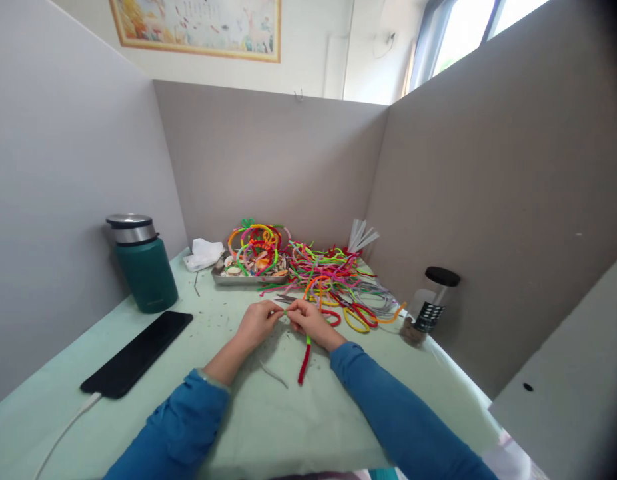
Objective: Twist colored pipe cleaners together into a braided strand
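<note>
My left hand (258, 321) and my right hand (308, 319) meet over the middle of the table, fingertips pinched together. Between them shows a small bit of green pipe cleaner (284, 312), held by both hands. Out from under my right hand comes a fuzzy strip, green at the top and red (303, 368) at its lower end. An orange pipe cleaner (316, 283) curves up just behind that hand; whether it joins the held piece is hidden. Scissor blades (285, 298) lie right behind my fingers. A short grey pipe cleaner (274, 375) rests on the cloth nearer to me.
A metal tray (248, 280) holds shells and coloured pipe-cleaner loops. Beside it lies a heap of pipe cleaners (328, 267), with white strips (361, 238) behind. A green bottle (147, 273), phone (138, 353) with cable, tissue pack (203, 255) and black-lidded jar (428, 310) stand around. Partitions enclose the table.
</note>
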A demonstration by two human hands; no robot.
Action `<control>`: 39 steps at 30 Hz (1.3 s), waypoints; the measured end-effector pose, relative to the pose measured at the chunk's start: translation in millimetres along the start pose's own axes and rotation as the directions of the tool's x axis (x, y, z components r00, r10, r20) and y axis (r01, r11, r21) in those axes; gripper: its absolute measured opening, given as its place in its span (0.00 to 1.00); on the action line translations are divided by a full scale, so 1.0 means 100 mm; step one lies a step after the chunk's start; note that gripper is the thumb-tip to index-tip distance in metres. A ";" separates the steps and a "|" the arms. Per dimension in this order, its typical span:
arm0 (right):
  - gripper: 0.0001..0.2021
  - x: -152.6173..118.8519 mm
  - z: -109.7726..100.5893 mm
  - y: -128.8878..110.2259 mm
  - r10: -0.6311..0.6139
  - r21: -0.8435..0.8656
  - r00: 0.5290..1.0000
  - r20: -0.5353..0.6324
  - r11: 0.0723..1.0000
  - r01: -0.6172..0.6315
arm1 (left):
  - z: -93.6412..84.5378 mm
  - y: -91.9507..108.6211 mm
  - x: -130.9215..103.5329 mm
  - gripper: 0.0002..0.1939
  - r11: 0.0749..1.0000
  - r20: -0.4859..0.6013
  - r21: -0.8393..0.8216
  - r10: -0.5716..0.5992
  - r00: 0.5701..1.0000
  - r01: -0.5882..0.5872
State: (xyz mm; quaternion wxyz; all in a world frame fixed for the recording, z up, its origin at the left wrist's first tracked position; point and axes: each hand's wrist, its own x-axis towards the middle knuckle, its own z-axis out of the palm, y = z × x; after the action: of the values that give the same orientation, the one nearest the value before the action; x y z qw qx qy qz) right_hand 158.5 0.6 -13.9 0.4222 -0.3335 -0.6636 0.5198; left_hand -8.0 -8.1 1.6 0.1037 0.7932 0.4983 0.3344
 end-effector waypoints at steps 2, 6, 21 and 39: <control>0.09 0.00 0.00 0.00 -0.001 0.003 1.000 -0.002 1.000 0.001 | 0.00 0.00 0.00 0.09 1.000 0.003 -0.001 -0.022 1.000 0.022; 0.09 0.00 0.00 0.01 -0.023 0.019 1.000 -0.008 1.000 0.023 | 0.00 0.01 -0.01 0.10 1.000 -0.033 0.005 -0.023 0.999 0.023; 0.08 0.01 -0.01 0.04 -0.039 0.019 0.999 0.004 0.999 0.039 | -0.05 0.07 -0.01 0.13 0.994 0.063 -0.056 -0.092 0.994 0.095; 0.08 -0.01 -0.02 0.02 -0.056 0.041 0.998 0.022 0.998 0.055 | 0.00 0.02 -0.01 0.18 0.904 0.226 -0.331 -0.201 0.953 0.269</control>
State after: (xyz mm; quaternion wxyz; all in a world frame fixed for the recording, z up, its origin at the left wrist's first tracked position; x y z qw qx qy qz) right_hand 161.0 1.2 -16.3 0.4353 -0.3002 -0.6669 0.5251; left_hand -6.7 -9.8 1.8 0.3324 0.7225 0.5093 0.3288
